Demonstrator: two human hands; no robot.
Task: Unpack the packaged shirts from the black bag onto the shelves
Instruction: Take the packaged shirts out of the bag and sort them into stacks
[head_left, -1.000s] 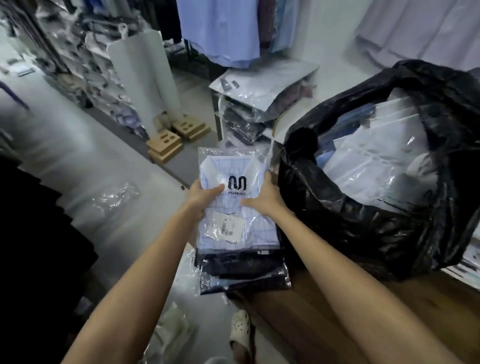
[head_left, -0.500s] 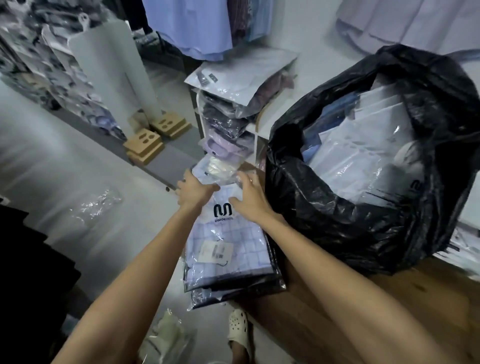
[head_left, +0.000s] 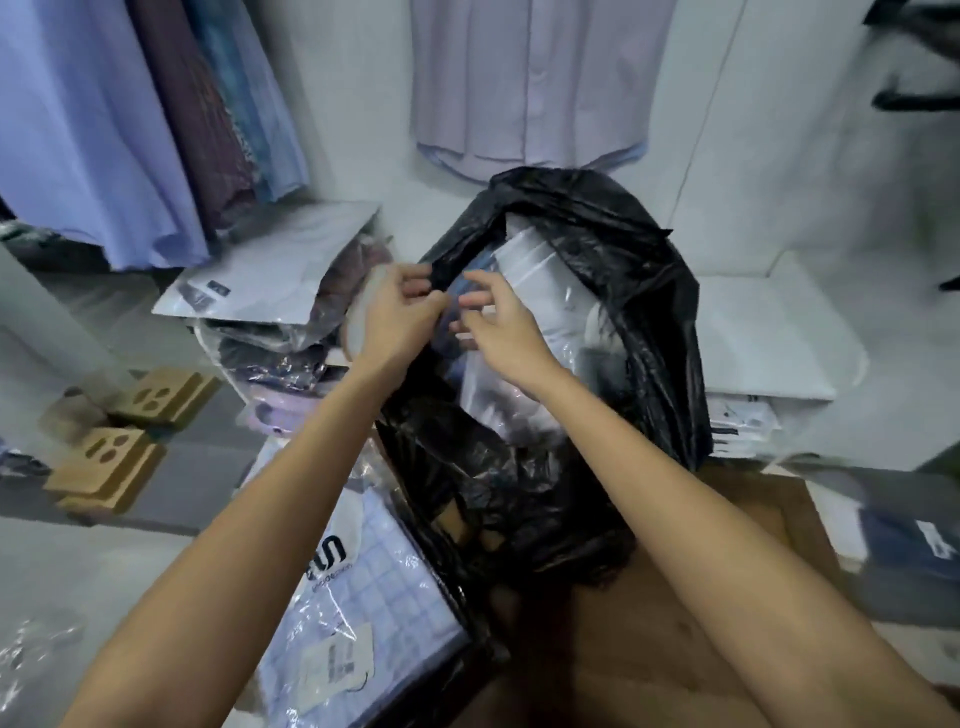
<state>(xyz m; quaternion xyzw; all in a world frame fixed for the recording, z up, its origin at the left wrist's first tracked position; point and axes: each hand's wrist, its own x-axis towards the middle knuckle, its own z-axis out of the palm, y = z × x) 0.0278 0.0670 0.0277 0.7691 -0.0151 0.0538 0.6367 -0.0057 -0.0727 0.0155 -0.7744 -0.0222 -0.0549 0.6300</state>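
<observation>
Both hands have left the checked packaged shirt (head_left: 363, 597) for the crinkled black plastic bag (head_left: 639, 291): left hand (head_left: 397, 317) pinches its rim, right hand (head_left: 498, 327) fingers spread inside. Thin plastic could tear if yanked.

dim, soft indoor light; motion blur throughout; wide-angle bending at edges.

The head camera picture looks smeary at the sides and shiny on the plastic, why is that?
Head view: the edges smear with motion blur, worst around the cardboard blocks and the far right. Light glares off the clear wrap of the checked shirt pack. The black bag stays dark with little detail. The wide lens bends straight lines near the borders.
</observation>
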